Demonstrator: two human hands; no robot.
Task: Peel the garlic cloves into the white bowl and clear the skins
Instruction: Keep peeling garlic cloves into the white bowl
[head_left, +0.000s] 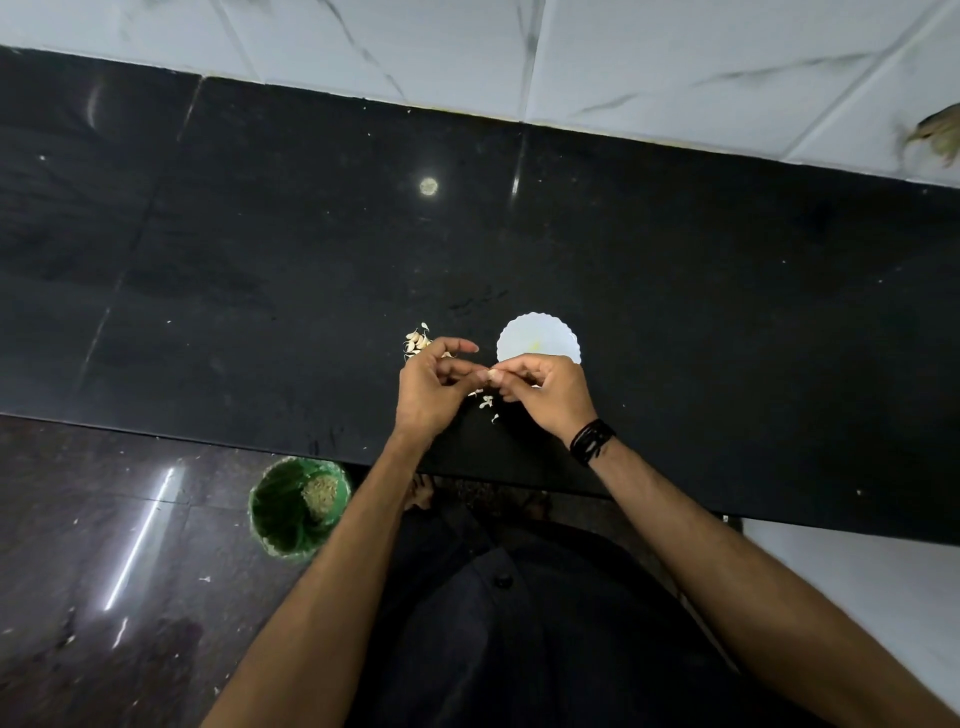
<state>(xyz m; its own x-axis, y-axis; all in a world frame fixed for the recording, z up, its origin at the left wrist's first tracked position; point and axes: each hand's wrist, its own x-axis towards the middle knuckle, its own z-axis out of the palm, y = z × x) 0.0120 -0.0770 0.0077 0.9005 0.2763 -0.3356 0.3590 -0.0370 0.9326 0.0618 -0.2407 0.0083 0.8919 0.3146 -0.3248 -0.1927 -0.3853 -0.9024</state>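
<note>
Head view | left hand (434, 387) and right hand (545, 389) fingers pinch garlic clove (488, 375) | white bowl (537, 338) beside | no writing readable

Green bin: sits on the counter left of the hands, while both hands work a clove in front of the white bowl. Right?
Not quite. The head view shows the green bin on the floor below the counter edge, not on it. The rest holds: left hand and right hand pinch a clove before the white bowl.

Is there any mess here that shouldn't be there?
Yes, a little. Loose garlic skins lie scattered on the black counter under the hands, outside the white bowl. Pale flecks also dot the floor near the green bin.
</note>
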